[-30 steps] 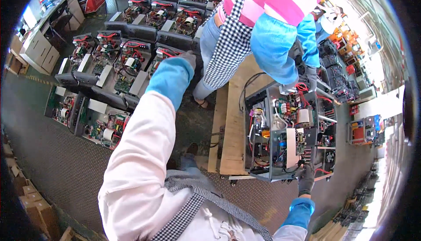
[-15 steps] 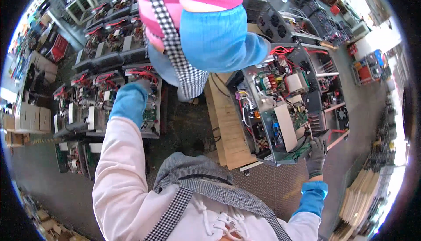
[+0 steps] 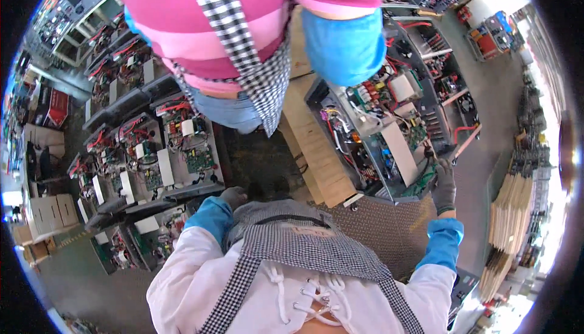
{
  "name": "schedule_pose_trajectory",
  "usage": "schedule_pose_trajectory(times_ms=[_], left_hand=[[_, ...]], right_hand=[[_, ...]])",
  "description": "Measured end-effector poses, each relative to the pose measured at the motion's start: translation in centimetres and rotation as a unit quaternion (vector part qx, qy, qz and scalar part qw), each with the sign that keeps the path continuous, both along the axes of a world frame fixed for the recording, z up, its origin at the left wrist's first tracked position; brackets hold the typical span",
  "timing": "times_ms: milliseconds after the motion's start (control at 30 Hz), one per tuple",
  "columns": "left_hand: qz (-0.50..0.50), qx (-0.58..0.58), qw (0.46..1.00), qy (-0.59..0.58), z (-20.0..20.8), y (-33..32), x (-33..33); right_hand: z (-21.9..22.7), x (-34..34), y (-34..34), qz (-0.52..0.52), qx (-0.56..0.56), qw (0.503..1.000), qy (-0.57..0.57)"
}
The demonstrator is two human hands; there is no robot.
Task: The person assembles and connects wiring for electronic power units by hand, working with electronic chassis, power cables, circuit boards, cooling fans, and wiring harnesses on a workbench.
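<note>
My right hand [image 3: 445,189], in a grey glove, is at the near right corner of an open metal equipment chassis [image 3: 398,154]. Its fingers look curled over the edge there, beside a green board and dark wires. Inside the chassis are circuit boards, red wires and a long pale plate [image 3: 399,155]. My left hand [image 3: 234,197], also gloved in grey, is low by my apron, close to the near end of another open chassis [image 3: 191,148]; its fingers are hard to make out.
A co-worker in a pink striped top [image 3: 207,24] stands opposite, one blue sleeve [image 3: 344,45] over the right-hand chassis. Wooden boards [image 3: 325,170] lie beside that chassis. More open chassis [image 3: 125,164] stand in rows at left. Stacked cardboard sheets [image 3: 510,212] are at far right.
My left hand has come back from the left-hand chassis toward my apron. My right hand stays at its chassis corner. The co-worker has moved nearer, and the view has shifted.
</note>
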State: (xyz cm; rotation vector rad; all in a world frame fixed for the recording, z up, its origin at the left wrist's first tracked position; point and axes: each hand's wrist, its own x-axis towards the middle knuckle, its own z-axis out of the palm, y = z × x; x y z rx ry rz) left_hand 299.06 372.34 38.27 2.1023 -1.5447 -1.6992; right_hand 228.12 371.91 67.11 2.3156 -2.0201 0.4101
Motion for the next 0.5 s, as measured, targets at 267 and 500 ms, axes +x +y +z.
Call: schedule_pose_trajectory(times_ms=[267, 500], left_hand=[[0.092, 0.101, 0.991, -0.006, 6.1, -2.4, -0.8], [-0.118, -0.214, 0.919, 0.308, 19.3, -15.6, -18.0]], right_hand=[[-0.5, 1.3, -0.7, -0.067, -0.013, 0.990, 0.122], [-1.4, -1.1, -0.2, -0.076, -0.018, 0.981, 0.176]])
